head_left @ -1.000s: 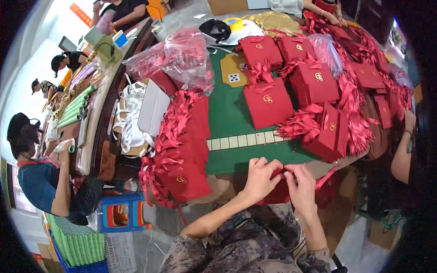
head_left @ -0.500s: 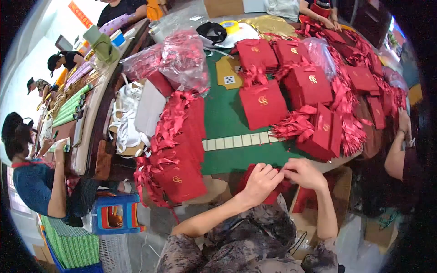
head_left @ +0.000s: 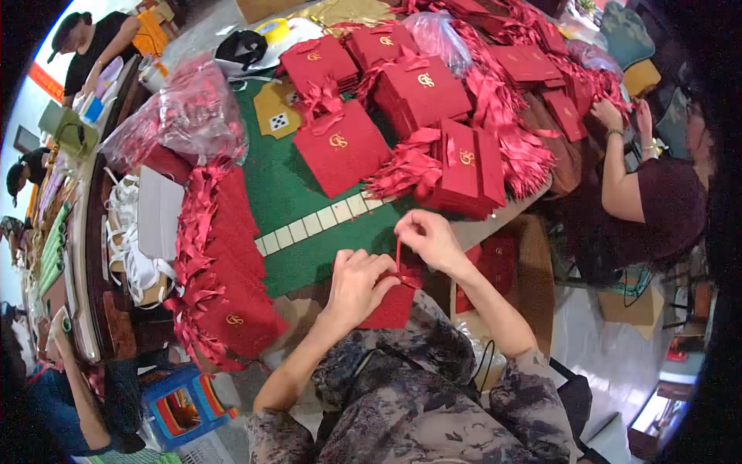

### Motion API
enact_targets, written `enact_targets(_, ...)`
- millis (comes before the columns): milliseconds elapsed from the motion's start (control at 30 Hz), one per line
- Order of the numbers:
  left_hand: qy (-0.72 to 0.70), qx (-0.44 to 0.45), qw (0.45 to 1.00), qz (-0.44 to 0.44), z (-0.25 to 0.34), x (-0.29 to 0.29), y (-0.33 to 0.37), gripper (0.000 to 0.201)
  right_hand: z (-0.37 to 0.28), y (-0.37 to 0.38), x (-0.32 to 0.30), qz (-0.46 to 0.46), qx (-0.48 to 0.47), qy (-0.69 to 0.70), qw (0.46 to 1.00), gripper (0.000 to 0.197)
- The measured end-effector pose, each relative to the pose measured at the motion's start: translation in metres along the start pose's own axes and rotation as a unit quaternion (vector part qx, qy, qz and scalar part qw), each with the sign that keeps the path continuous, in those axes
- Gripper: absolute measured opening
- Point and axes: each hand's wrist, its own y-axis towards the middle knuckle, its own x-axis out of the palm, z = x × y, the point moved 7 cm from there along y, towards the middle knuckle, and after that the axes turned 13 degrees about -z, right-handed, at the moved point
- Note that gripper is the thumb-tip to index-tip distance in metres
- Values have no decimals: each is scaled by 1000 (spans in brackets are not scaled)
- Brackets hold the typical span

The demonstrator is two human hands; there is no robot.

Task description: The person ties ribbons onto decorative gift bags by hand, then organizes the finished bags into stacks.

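Observation:
A small red gift bag (head_left: 389,311) sits at my lap, by the table's near edge. My left hand (head_left: 357,284) is closed at the bag's top, with thumb and fingers pinching the red ribbon there. Above and to the right, my right hand (head_left: 431,241) pinches the upper end of that red ribbon (head_left: 399,257) and holds it taut, upright from the bag. Beyond my hands lies a single red bag (head_left: 340,151) with a gold emblem. A stack of red bags (head_left: 471,166) with loose ribbons stands to its right.
A long row of red bags (head_left: 224,263) with ribbon bows lines the left. White straps (head_left: 131,232) and a clear plastic sack (head_left: 189,116) lie beyond it. A cardboard box (head_left: 533,263) holding red pieces stands right of my lap. A co-worker (head_left: 638,189) handles red bags at right.
My right hand has moved up and away from my left, drawing the ribbon out straight. The view has swung right, and more of the red bag in my lap shows.

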Motion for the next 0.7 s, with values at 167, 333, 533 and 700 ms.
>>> enact_targets(167, -46, -59, 996, 55, -20, -4, -9, 25, -11, -18, -4, 75, -18, 100, 992, 19)
enact_targets(333, -99, -117, 986, 65, -49, -13, -10, 25, -20, -51, 11, -34, -76, -182, 980, 26)
enact_targets(533, -55, -215, 971, 84, -91, -18, -13, 27, -20, -89, 16, -239, 15, 35, 970, 26)
enact_targets(700, -55, -214, 971, 94, -100, -18, -10, 27, -34, -113, 3, -162, 45, 97, 981, 17)
